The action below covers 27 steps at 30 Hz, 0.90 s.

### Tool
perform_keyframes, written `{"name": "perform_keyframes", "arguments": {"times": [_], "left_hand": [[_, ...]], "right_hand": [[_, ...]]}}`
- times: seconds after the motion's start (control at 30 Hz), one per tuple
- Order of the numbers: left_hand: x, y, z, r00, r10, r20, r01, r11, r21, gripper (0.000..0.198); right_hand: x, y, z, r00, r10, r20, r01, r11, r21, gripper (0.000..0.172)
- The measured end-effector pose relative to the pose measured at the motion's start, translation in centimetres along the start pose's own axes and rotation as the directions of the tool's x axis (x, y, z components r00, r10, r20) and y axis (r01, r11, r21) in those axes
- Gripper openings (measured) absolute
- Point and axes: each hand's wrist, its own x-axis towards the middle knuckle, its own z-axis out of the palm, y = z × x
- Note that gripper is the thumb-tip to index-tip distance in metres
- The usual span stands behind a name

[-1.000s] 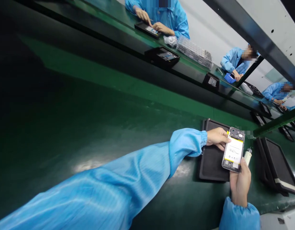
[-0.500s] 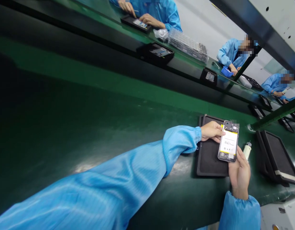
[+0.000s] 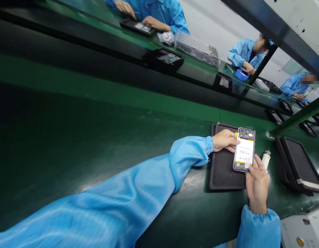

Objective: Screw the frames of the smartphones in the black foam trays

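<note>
A smartphone with its back cover off (image 3: 244, 148) shows its white battery label, black upper part and yellow strips. My left hand (image 3: 225, 140) pinches its left edge, the thumb lying over the frame. At the lower right corner my right hand (image 3: 258, 184) grips it too, palm turned up, thumb on the bottom edge and fingers along the right side. The phone is tilted slightly above a black foam tray (image 3: 222, 174). Just right of my right fingers, an electric screwdriver (image 3: 266, 159) with a pale body lies on the green bench.
Stacked black trays (image 3: 300, 162) stand at the right, behind them a green post (image 3: 291, 119). A white machine (image 3: 302, 227) sits at the lower right. Across a dark conveyor (image 3: 110, 65) holding trays with phones, co-workers in blue (image 3: 159, 15) work beside clear plastic trays (image 3: 197, 48).
My right thumb has come over onto the phone's lower right corner. Both hands still hold the phone above the tray. The whole view has shifted slightly.
</note>
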Motion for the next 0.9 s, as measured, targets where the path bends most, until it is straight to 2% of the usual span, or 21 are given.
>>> {"name": "perform_keyframes", "arguments": {"times": [0.17,0.23,0.27,0.3,0.33,0.37,0.4,0.47,0.5,0.53,0.57,0.63,0.73,0.8,0.9], "left_hand": [[-1.0,0.7,0.1,0.998,-0.038,-0.047,0.044,0.992,0.12,0.034],[-1.6,0.9,0.0,0.995,-0.05,-0.085,0.066,0.977,0.205,0.024],[-1.9,1.0,0.0,0.993,-0.051,-0.11,0.078,0.964,0.256,0.019],[-2.1,1.2,-0.1,0.989,-0.049,-0.137,0.09,0.945,0.314,0.013],[-2.4,1.5,-0.2,0.985,-0.043,-0.165,0.103,0.92,0.379,0.009],[-2.7,1.8,-0.3,0.981,-0.028,-0.194,0.115,0.885,0.452,0.009],[-3.1,2.2,-0.4,0.974,-0.001,-0.226,0.123,0.841,0.527,0.013],[-4.2,2.7,-0.5,0.951,0.102,-0.291,0.125,0.734,0.667,0.02],[-4.9,2.7,-0.5,0.933,0.164,-0.321,0.127,0.685,0.718,0.02],[-5.7,2.5,-0.4,0.914,0.23,-0.334,0.118,0.636,0.763,0.018],[-6.6,1.9,-0.2,0.901,0.299,-0.315,0.09,0.581,0.809,0.016],[-8.6,0.0,0.5,0.891,0.429,-0.149,-0.051,0.422,0.905,0.02],[-11.0,-4.0,1.4,0.83,0.512,0.22,-0.314,0.104,0.944,0.059],[-11.8,-6.2,1.6,0.807,0.501,0.313,-0.354,-0.013,0.935,0.075],[-11.6,-7.7,0.9,0.801,0.491,0.343,-0.363,-0.056,0.93,0.067]], "right_hand": [[-0.9,-0.4,0.1,1.0,-0.018,0.011,0.019,0.996,-0.085,0.056],[-0.9,-1.2,-1.1,0.988,-0.151,-0.02,0.141,0.958,-0.251,0.05],[-0.6,-1.8,-2.2,0.967,-0.255,-0.024,0.228,0.898,-0.377,0.047],[-0.1,-2.4,-3.6,0.93,-0.367,0.006,0.316,0.79,-0.525,0.044],[0.7,-3.0,-5.2,0.879,-0.469,0.082,0.397,0.627,-0.67,0.041],[1.6,-3.6,-6.9,0.822,-0.534,0.199,0.461,0.418,-0.783,0.038],[2.7,-4.1,-8.6,0.764,-0.54,0.353,0.512,0.175,-0.841,0.037],[4.9,-5.0,-11.5,0.671,-0.388,0.632,0.576,-0.264,-0.774,0.044],[5.9,-5.3,-12.4,0.639,-0.261,0.724,0.596,-0.427,-0.68,0.052],[6.7,-5.4,-13.0,0.611,-0.13,0.781,0.615,-0.543,-0.572,0.061],[7.3,-5.5,-13.3,0.58,-0.007,0.814,0.636,-0.621,-0.459,0.069],[8.4,-5.4,-13.0,0.495,0.172,0.852,0.685,-0.68,-0.261,0.071],[10.1,-4.6,-11.6,0.367,0.258,0.894,0.758,-0.641,-0.126,0.051],[11.3,-4.1,-11.0,0.33,0.244,0.912,0.783,-0.611,-0.12,0.038],[12.1,-3.8,-11.1,0.28,0.192,0.941,0.795,-0.596,-0.115,0.031]]}}
